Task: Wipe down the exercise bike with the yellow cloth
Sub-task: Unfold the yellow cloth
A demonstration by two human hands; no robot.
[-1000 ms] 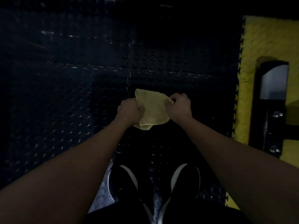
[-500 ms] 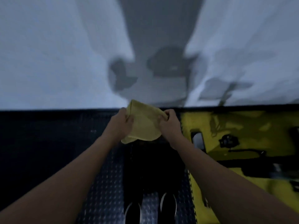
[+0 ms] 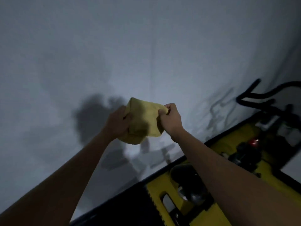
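Between the two hands, held up in front of a pale wall, hangs the yellow cloth. Right hand: fingers curled, pinching the cloth's upper right corner at the fingertips. Left hand: fingers curled round the cloth's left edge, thumb side toward the fabric. Cloth is folded or bunched, slack, its lower part sagging below both hands; it touches nothing else. Both forearms bare, reaching up from the lower corners. Exercise bike stands well apart at lower right on yellow floor tiles; black handlebars at the right edge, a small red knob on the frame. Lighting dim; bike detail hard to make out.
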